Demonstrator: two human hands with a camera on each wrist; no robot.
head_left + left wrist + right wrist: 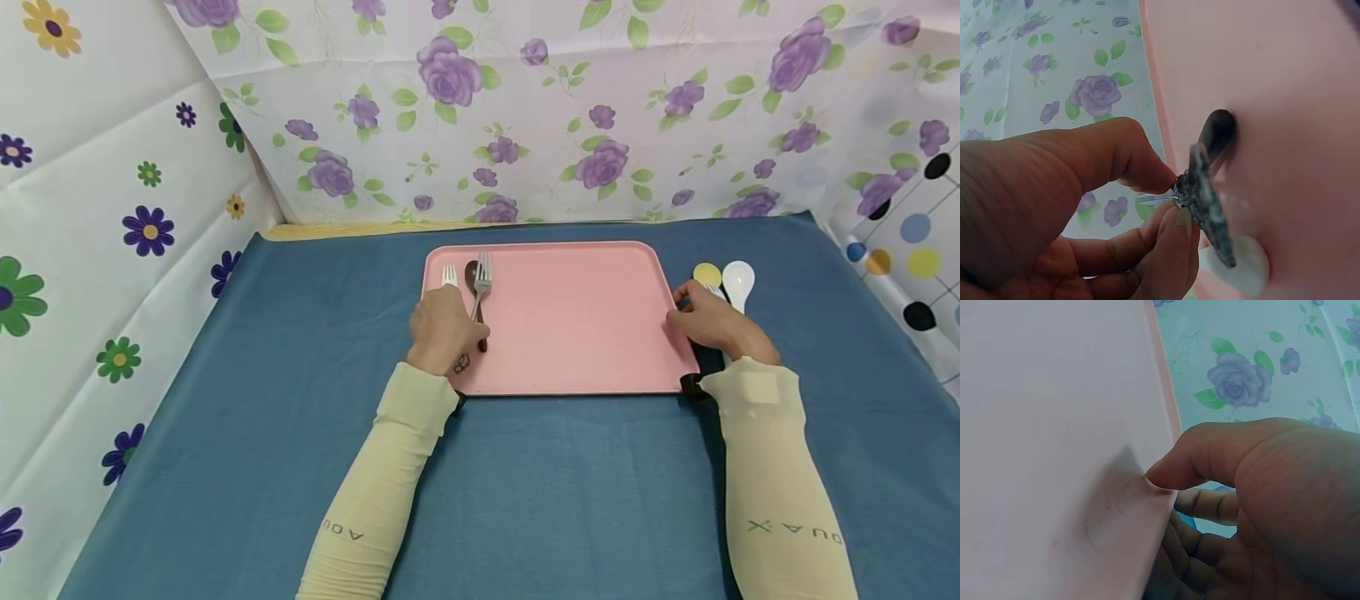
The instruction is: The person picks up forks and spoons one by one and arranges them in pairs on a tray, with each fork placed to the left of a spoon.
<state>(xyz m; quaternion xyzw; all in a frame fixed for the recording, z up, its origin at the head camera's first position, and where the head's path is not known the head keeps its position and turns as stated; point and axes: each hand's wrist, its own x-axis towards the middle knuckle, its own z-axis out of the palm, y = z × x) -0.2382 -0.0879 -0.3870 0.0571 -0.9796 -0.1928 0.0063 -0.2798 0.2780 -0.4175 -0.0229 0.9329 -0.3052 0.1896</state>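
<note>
A pink tray (570,317) lies on the blue cloth. My left hand (444,329) is over its left side, thumb and fingers pinching a metal fork (483,271) by its ornate handle, tines toward the far edge. Beside the fork, on the tray, is a brown spoon (482,344). The tines of a white fork (449,275) show past the left knuckles, its middle hidden by the hand. My right hand (716,321) grips the tray's right edge; in the right wrist view the thumb (1175,469) presses the top and the fingers curl underneath.
Right of the tray, near the right hand, lie a white spoon (738,282), a yellow spoon (707,273) and a pale fork (716,291), partly hidden by the hand. Flowered sheets (450,75) hang behind the blue cloth (570,492) and along the sides.
</note>
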